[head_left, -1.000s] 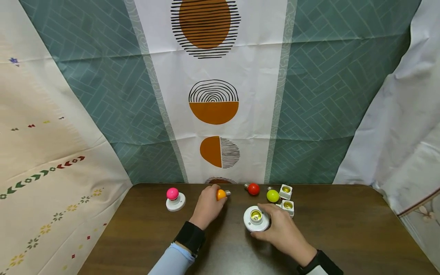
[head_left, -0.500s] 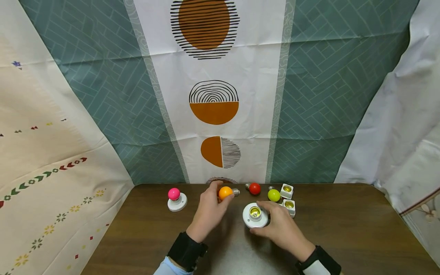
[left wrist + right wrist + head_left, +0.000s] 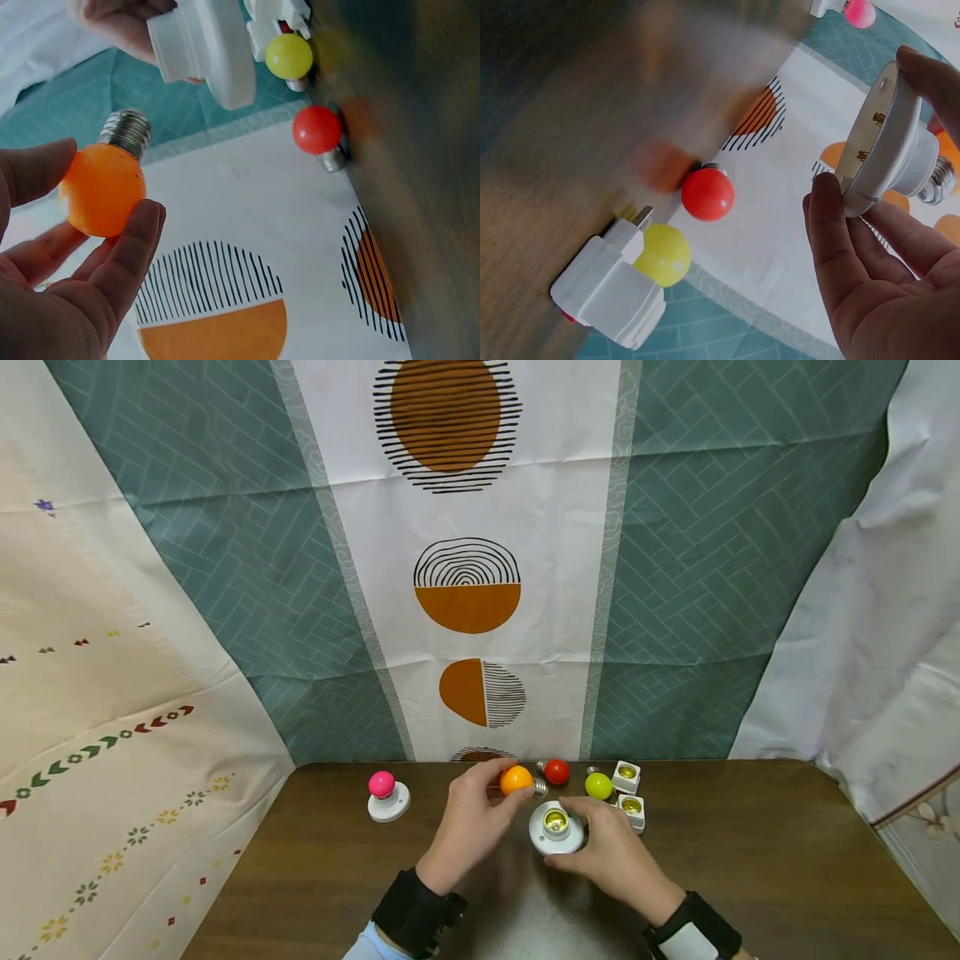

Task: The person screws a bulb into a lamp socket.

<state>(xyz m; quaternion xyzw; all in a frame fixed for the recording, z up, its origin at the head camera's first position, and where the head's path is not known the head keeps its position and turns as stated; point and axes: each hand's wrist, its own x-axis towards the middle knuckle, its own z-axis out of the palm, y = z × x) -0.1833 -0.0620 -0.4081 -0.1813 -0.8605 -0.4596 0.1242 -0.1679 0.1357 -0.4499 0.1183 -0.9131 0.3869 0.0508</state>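
My left hand [image 3: 467, 822] pinches an orange light bulb [image 3: 516, 778] by its round glass, the screw base [image 3: 126, 133] pointing away from the fingertips. Just to the right, my right hand [image 3: 617, 858] grips a white round lamp holder [image 3: 542, 838] by its rim. The holder is raised off the table, its brass-coloured socket opening upward in the head view. Two metal contacts show on its underside in the right wrist view, where the bulb's screw base [image 3: 936, 181] appears behind the holder. A small gap separates bulb and socket in the left wrist view.
A pink bulb [image 3: 381, 784] sits in a white round holder [image 3: 388, 810] at the left. Along the back of the brown table [image 3: 315, 860] lie a red bulb [image 3: 557, 772] and a yellow-green bulb [image 3: 597, 786]. Beside them stand white square plug-in sockets [image 3: 631, 811].
My left hand has lifted the orange bulb and carried it rightward, close to the lamp holder. My right hand keeps its grip on the holder with barely any shift.
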